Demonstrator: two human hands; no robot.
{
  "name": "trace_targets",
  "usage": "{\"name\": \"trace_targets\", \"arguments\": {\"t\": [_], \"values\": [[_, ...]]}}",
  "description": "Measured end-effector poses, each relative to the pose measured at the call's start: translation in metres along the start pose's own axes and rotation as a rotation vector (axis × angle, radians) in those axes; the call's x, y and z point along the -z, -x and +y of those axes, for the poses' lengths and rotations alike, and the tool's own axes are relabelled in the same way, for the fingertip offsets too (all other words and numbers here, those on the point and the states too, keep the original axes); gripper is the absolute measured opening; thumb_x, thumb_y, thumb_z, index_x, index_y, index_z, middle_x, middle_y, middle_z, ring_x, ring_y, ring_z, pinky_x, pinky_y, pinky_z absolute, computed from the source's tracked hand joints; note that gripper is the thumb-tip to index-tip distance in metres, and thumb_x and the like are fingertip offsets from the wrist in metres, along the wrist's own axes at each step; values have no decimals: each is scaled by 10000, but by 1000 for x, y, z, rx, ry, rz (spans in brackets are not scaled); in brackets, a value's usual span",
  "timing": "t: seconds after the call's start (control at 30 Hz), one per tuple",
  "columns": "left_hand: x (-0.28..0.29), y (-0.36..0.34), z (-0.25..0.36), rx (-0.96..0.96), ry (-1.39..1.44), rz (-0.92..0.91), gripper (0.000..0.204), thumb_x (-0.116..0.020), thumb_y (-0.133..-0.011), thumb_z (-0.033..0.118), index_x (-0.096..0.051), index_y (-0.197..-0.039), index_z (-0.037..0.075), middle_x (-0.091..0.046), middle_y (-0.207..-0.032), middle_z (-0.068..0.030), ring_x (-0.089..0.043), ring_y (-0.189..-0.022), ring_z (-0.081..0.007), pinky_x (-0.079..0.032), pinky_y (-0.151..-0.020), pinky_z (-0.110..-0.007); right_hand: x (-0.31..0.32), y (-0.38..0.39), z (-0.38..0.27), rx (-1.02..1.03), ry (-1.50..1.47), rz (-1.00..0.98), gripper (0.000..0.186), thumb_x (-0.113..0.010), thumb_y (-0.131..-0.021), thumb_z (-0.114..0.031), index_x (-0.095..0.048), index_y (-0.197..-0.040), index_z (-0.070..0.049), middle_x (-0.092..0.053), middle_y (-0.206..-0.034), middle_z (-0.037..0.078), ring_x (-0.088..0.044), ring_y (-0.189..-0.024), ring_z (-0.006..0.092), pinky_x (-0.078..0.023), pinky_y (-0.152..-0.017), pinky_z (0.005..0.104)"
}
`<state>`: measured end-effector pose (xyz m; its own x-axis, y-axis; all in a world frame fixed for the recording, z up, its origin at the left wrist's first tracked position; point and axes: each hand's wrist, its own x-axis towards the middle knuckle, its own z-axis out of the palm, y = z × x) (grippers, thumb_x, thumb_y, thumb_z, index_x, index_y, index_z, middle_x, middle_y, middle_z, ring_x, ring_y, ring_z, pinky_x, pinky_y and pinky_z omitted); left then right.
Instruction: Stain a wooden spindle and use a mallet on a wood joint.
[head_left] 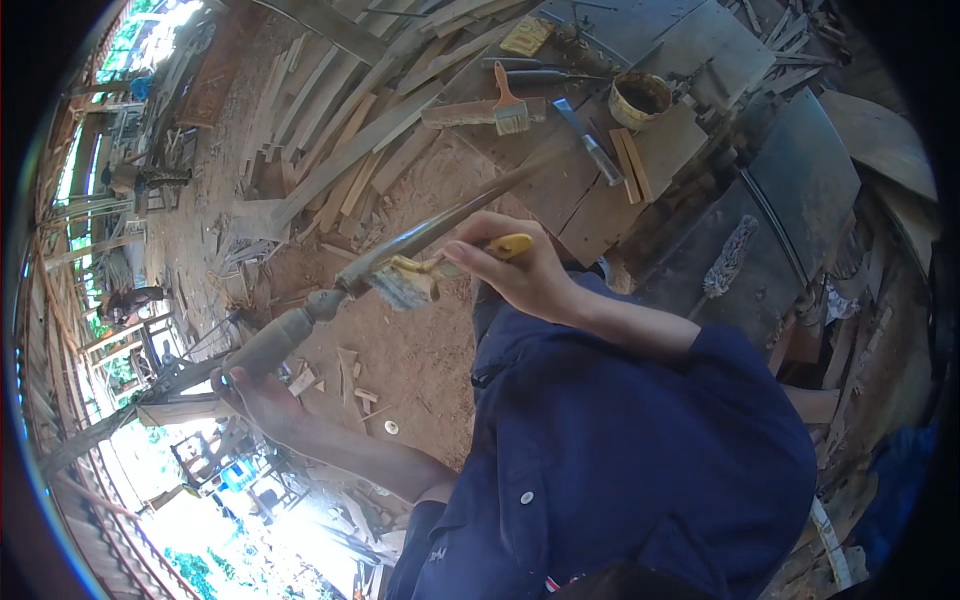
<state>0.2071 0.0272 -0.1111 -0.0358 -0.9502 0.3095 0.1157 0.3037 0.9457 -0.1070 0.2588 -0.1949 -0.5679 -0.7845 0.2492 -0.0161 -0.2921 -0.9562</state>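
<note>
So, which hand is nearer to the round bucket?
Right. In the picture, the right hand, gripping a brush, is below-left of the bucket; the left hand is farther, at the wooden post's lower end.

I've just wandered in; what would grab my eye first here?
Probably the long turned wooden post slanting across the middle, with the left hand at its lower-left end. Against it, the fingers of the right hand hold a yellow-handled brush. Next, perhaps, the orange-handled brush and the open pail, both near the top.
</note>
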Motion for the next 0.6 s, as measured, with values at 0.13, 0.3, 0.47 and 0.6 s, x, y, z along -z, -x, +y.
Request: {"name": "trace_targets", "arguments": {"t": [0.13, 0.3, 0.47, 0.6], "values": [[10, 4, 2, 25, 1, -3, 624, -834, -899, 235, -485, -1389, 71, -592, -1237, -129, -562, -1221, -269, -417, -1120, -450, 17, -5, 44, -319, -406, 230, 196, -678, -1022, -218, -692, -1022, -22, -695, -887, 51, -722, -846, 136, -643, -697, 296], [14, 18, 24, 44, -90, -164, 708, -844, -881, 184, -444, -1447, 42, -584, -1346, -120, -559, -1256, -251, -391, -1154, -425, 114, -18, 107, -517, -63, 415, 215, -695, -999, -229, -691, -1040, -18, -717, -939, 83, -736, -853, 156, -651, -609, 301], [1, 18, 33, -47, -177, -313, 843, -922, -793, 272, -432, -1445, 61, -580, -1305, -88, -575, -1199, -222, -460, -1050, -384, 148, -15, 130, -300, 698, 424, 155, -662, -1007, -237, -679, -1038, -86, -707, -891, 90, -702, -635, 206, -597, -596, 364], [3, 21, 43, -149, -257, -302, 951, -981, -686, 399, -439, -1398, 79, -568, -1263, -66, -584, -1132, -202, -514, -916, -345, 100, -24, 105, 5, 1233, 305, 119, -637, -1020, -209, -691, -1013, -103, -683, -872, 117, -708, -658, 297, -581, -611, 415]]}}
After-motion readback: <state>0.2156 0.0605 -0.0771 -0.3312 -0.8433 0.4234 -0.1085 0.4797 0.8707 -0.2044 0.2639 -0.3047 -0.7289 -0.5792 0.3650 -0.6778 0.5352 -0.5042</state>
